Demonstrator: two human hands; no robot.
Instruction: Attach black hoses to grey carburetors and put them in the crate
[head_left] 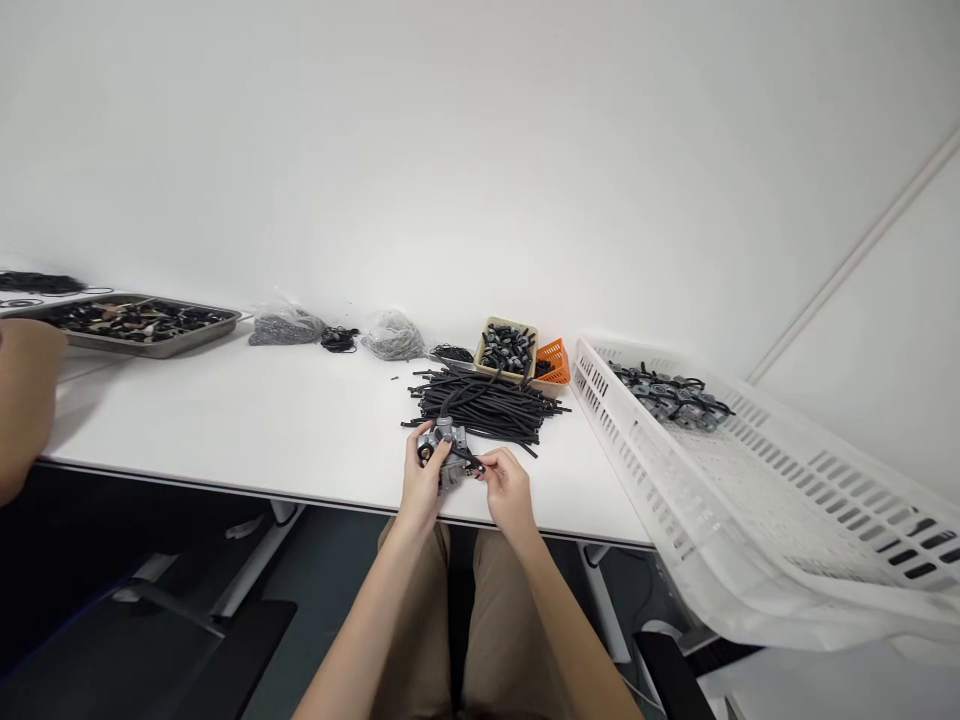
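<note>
My left hand (420, 482) is closed around a small grey metal carburetor-like part (444, 447), held just above the near edge of the white table (247, 430). My right hand (507, 486) pinches a short black tube (471, 463) at the part's right side. Just beyond the hands lies a pile of black rubber tubes (487, 402).
A beige box of grey and black clips (507, 349) and an orange basket (553, 361) stand behind the pile. A large white crate (757, 470) at right holds several finished parts (671, 395). Bags of small pieces (289, 326) and a metal tray (135, 322) lie at left. Another person's arm (22, 390) shows at the far left.
</note>
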